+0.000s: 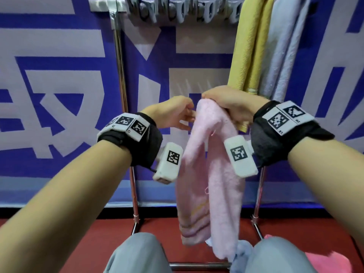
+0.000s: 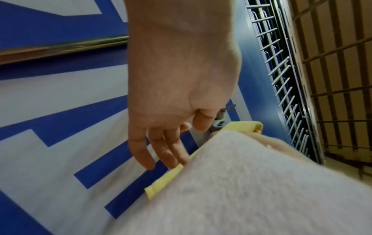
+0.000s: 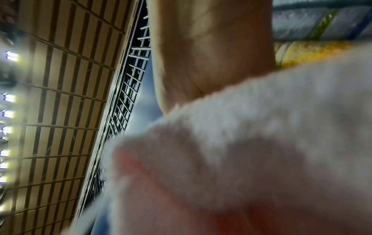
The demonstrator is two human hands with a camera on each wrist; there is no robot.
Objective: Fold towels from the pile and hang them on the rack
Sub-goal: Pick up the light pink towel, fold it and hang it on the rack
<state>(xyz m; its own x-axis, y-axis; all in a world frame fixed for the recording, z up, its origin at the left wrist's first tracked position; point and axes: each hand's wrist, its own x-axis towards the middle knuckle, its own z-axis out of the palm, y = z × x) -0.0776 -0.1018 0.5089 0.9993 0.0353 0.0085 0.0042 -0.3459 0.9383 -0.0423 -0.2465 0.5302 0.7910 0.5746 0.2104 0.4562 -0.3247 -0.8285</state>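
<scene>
A pink towel (image 1: 199, 174) hangs doubled over in front of me, its lower ends near my knees. My right hand (image 1: 216, 100) grips its bunched top, fingers curled round the cloth. In the right wrist view the towel (image 3: 241, 143) fills the lower picture and hides the fingers. My left hand (image 1: 188, 117) is just left of the towel's upper edge with relaxed, nearly straight fingers. In the left wrist view its fingers (image 2: 171, 152) lie beside the towel (image 2: 241, 182) and hold nothing. The metal rack (image 1: 120, 75) stands right behind the towel.
A yellow towel (image 1: 244, 56) and a pale blue-white towel (image 1: 283, 56) hang on the rack's right side. Grey clips (image 1: 177, 13) hang from its top bar. A blue-grey towel (image 1: 242, 255) and a pink-red one (image 1: 331, 261) lie on the red floor. A blue-and-white banner (image 1: 59, 95) is behind.
</scene>
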